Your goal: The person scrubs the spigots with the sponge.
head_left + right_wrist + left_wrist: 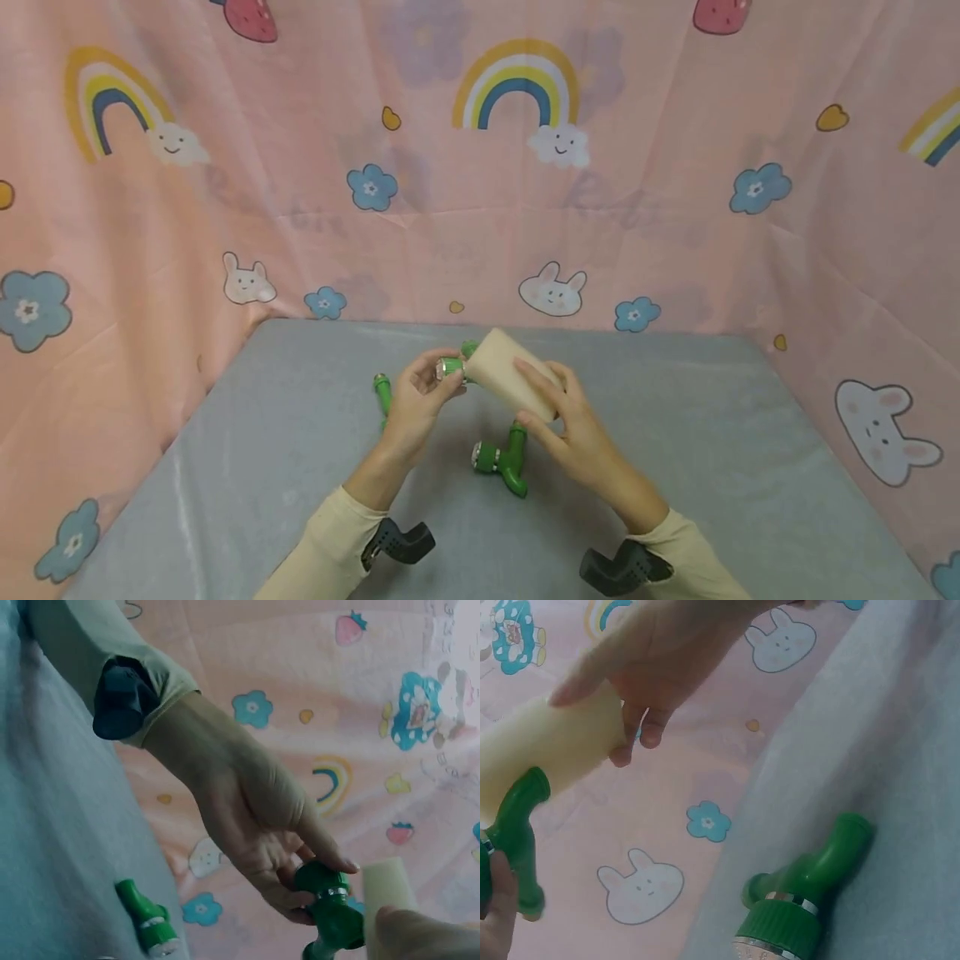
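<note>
My left hand [420, 396] grips a green plastic tap [452, 369] by its ribbed, silver-ended knob, up off the table. In the left wrist view the tap's curved spout [526, 791] overlaps a cream sponge [562, 746]. That smooth, block-shaped sponge is held by my right hand [581, 425], fingers on its upper face and thumb at its lower side. Both hands are close together, with the sponge right against the tap's body. The right wrist view shows thumb and fingers of the left hand around the tap's knob [321, 876].
A second green tap [512, 460] lies on the grey-covered table [675, 467] below the hands. Another green tap [383, 393] lies further left, partly hidden behind the left hand. A pink patterned curtain [315, 242] surrounds the table's back and sides. Each wrist wears a black mount [401, 542].
</note>
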A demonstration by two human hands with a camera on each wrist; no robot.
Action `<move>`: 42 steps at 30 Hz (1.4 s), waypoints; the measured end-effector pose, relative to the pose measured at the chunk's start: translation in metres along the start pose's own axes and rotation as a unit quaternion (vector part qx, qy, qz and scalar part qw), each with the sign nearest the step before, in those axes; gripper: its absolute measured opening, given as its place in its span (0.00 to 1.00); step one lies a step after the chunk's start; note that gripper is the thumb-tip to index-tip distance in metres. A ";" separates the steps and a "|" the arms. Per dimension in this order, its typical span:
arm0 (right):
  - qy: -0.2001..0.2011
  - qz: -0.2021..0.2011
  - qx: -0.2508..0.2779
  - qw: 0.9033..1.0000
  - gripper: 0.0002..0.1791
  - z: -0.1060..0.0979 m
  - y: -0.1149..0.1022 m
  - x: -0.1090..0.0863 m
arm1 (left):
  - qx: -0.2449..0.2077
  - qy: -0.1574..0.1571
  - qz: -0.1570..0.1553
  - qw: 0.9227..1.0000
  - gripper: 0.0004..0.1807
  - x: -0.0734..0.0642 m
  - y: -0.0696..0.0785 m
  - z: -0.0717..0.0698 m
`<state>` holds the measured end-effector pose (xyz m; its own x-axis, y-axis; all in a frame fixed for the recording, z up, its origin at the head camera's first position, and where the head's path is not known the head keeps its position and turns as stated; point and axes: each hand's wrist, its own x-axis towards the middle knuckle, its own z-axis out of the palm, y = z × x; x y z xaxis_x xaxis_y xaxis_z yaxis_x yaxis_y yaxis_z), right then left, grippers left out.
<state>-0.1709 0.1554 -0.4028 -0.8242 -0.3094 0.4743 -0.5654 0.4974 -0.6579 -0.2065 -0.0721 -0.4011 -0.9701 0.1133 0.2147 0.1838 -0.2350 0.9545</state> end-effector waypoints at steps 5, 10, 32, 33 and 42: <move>0.007 0.047 -0.029 0.998 0.32 -0.001 0.013 0.003 | 0.005 0.006 0.017 1.000 0.22 -0.001 0.003 -0.001; 0.067 0.028 -0.058 0.996 0.33 -0.006 0.020 0.006 | 0.019 0.005 0.006 1.000 0.25 0.002 0.003 -0.003; 0.130 -0.031 -0.159 0.978 0.34 -0.004 0.021 0.007 | 0.096 -0.089 0.080 0.988 0.27 -0.001 -0.003 -0.002; 0.132 -0.014 -0.167 0.977 0.34 -0.005 0.023 0.007 | 0.097 -0.091 0.079 0.988 0.26 -0.001 -0.004 -0.001; 0.135 0.037 -0.101 0.985 0.32 -0.025 0.022 0.008 | 0.177 -0.121 0.105 0.971 0.25 -0.003 -0.004 0.003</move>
<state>-0.1895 0.1845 -0.3988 -0.8083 -0.0527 0.5864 -0.4639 0.6704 -0.5792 -0.2035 -0.0687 -0.4050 -0.8474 0.3330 0.4135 0.4580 0.0647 0.8866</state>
